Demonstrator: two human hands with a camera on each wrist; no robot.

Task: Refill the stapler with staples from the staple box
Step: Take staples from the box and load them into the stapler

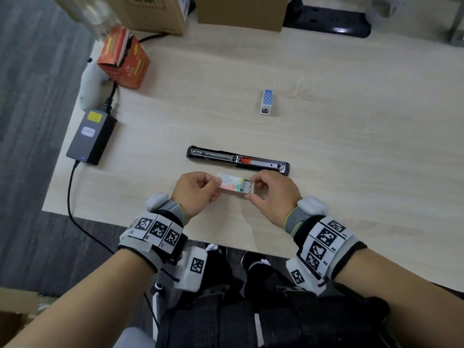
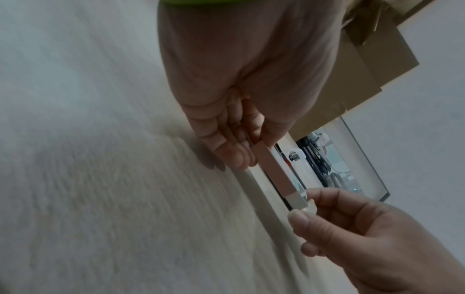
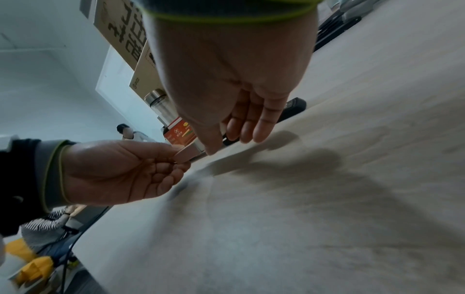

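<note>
A black stapler (image 1: 237, 160) lies folded out flat on the wooden table, its metal staple channel and an orange pusher facing up. Just in front of it both hands hold a small pink and white staple box (image 1: 232, 185) slightly above the table. My left hand (image 1: 198, 190) pinches the box's sleeve (image 2: 274, 169) at its left end. My right hand (image 1: 267, 188) pinches the pale inner tray (image 2: 298, 202), which sticks out a little to the right. Grey staples show in the tray's open part (image 1: 246, 184). In the right wrist view the box (image 3: 187, 154) sits between both thumbs.
A blue dotted small box (image 1: 267, 101) stands farther back to the right. At the left lie a black power adapter (image 1: 91, 136) with its cable and an orange carton (image 1: 124, 59). Cardboard boxes (image 1: 241, 11) line the far edge. The near table edge (image 1: 226, 243) runs just behind my wrists.
</note>
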